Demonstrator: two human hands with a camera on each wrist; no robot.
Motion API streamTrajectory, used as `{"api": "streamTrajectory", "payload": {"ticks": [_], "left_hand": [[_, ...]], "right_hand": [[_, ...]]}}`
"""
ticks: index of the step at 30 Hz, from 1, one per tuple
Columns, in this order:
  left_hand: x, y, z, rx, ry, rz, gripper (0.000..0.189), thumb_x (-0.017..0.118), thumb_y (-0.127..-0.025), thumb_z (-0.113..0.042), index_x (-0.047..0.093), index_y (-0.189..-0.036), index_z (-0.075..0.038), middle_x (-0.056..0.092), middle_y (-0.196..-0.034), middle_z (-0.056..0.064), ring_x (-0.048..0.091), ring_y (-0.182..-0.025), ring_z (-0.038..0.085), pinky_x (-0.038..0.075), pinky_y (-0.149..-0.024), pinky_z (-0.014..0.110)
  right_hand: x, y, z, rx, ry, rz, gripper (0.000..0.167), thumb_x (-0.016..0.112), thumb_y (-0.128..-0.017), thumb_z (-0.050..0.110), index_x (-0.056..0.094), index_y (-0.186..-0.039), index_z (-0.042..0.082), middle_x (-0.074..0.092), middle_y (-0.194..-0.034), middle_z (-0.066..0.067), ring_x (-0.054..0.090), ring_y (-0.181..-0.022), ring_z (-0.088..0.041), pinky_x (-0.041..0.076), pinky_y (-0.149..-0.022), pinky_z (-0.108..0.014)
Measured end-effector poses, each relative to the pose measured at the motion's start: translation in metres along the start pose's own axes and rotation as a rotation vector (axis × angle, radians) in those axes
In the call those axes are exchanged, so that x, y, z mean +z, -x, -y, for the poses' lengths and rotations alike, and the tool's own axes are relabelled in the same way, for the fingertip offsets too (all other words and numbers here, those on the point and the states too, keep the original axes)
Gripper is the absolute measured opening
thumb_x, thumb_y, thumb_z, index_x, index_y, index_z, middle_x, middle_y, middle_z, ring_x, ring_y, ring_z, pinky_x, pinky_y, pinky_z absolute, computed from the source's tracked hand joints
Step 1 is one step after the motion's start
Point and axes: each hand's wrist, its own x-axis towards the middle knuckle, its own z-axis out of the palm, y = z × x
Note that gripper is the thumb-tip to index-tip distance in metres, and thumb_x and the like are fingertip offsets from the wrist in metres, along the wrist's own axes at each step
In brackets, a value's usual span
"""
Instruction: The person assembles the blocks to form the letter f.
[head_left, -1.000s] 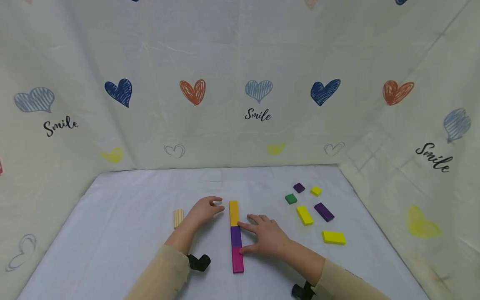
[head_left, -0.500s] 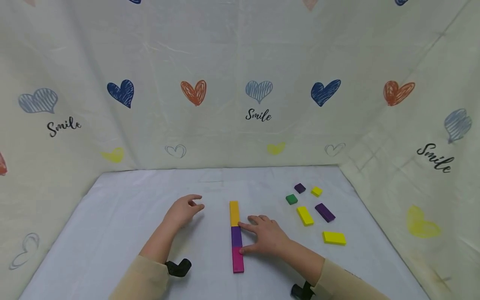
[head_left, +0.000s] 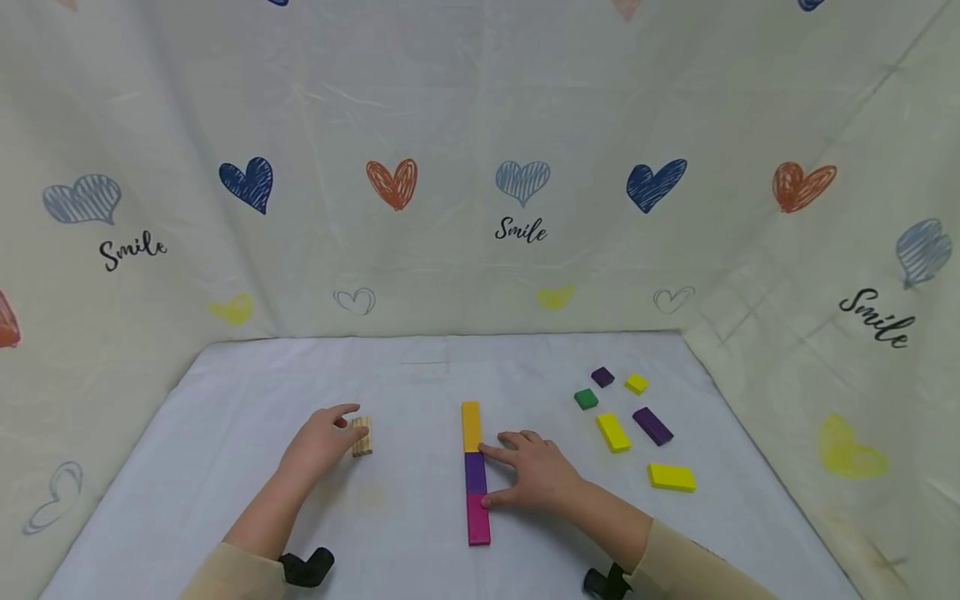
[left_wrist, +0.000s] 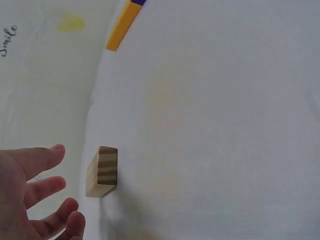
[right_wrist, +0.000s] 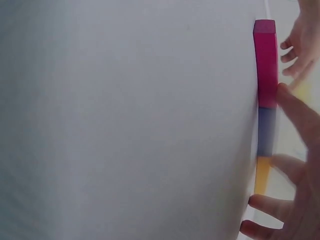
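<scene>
Wooden block (head_left: 363,447) partly hidden behind relaxed, open left hand (head_left: 322,440), outstretched right hand (head_left: 537,473) against coloured row (head_left: 476,472)

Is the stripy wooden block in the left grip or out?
Out: in the left wrist view, a gap shows between the wooden block and the left grip.

Orange block (head_left: 471,427): oblong, lying at the twelve o'clock end of a straight row. Purple block (head_left: 476,473): shorter, in the middle, touching both neighbours. Magenta block (head_left: 478,523): oblong, at six o'clock. Wooden block (head_left: 363,446): striped grain, well apart, at the orange one's nine o'clock.
</scene>
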Motion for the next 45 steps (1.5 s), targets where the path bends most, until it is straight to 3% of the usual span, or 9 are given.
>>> {"api": "streamTrajectory", "payload": {"ticks": [5,11,18,24,33,38,45], "left_hand": [[0.006,-0.002,0.005,-0.029,-0.022,0.038,0.069,0.069,-0.092,-0.039,0.044,-0.148,-0.006,0.055,-0.129,0.024,0.056,-0.108,0.034,0.048,-0.085,0.052],[0.016,-0.001,0.004,-0.016,-0.078,0.016,0.079,0.073,-0.088,-0.041,0.041,-0.148,-0.002,0.055,-0.125,0.025,0.056,-0.102,0.03,0.046,-0.086,0.05],[0.019,-0.002,0.003,-0.008,-0.098,0.024,0.07,0.073,-0.089,-0.029,0.044,-0.147,-0.004,0.054,-0.122,0.022,0.055,-0.1,0.029,0.046,-0.086,0.049],[0.015,-0.003,0.003,0.024,-0.117,0.042,0.062,0.072,-0.09,-0.016,0.048,-0.145,-0.003,0.054,-0.131,0.023,0.056,-0.109,0.032,0.045,-0.089,0.051],[0.014,-0.004,0.004,0.06,-0.127,0.034,0.057,0.072,-0.09,-0.019,0.054,-0.142,-0.007,0.055,-0.13,0.023,0.057,-0.108,0.032,0.046,-0.089,0.052],[0.014,-0.01,0.009,0.089,-0.127,0.052,0.052,0.072,-0.091,-0.02,0.058,-0.141,-0.015,0.058,-0.128,0.018,0.058,-0.103,0.025,0.047,-0.086,0.047],[0.015,-0.02,0.01,0.135,-0.099,0.073,0.046,0.071,-0.091,-0.017,0.062,-0.136,-0.016,0.062,-0.121,0.011,0.057,-0.096,0.021,0.048,-0.083,0.045]], "right_hand": [[0.0,0.0,0.0,0.001,-0.004,0.002,0.083,0.072,-0.071,0.072,0.051,-0.144,0.04,0.05,-0.145,-0.007,0.042,-0.133,-0.036,0.038,-0.103,-0.061],[0.0,0.0,0.001,-0.007,0.007,0.004,0.083,0.071,-0.071,0.073,0.051,-0.144,0.04,0.05,-0.145,-0.006,0.042,-0.133,-0.036,0.039,-0.102,-0.059],[-0.001,0.0,0.003,0.001,0.013,0.003,0.082,0.071,-0.071,0.073,0.051,-0.144,0.041,0.05,-0.145,-0.005,0.043,-0.132,-0.035,0.04,-0.102,-0.059],[-0.002,0.001,0.003,0.001,0.017,0.005,0.083,0.071,-0.071,0.073,0.051,-0.144,0.041,0.049,-0.146,-0.005,0.042,-0.133,-0.036,0.039,-0.103,-0.059],[-0.003,0.001,0.002,-0.004,0.018,0.003,0.083,0.071,-0.071,0.073,0.051,-0.144,0.041,0.049,-0.146,-0.005,0.042,-0.133,-0.036,0.04,-0.103,-0.058],[-0.003,0.001,0.001,-0.003,0.015,0.002,0.082,0.071,-0.071,0.073,0.051,-0.144,0.041,0.049,-0.146,-0.005,0.042,-0.133,-0.035,0.04,-0.103,-0.058],[-0.003,0.001,0.001,-0.006,0.016,0.002,0.082,0.071,-0.071,0.073,0.05,-0.144,0.041,0.049,-0.146,-0.005,0.042,-0.133,-0.034,0.04,-0.102,-0.057]]}}
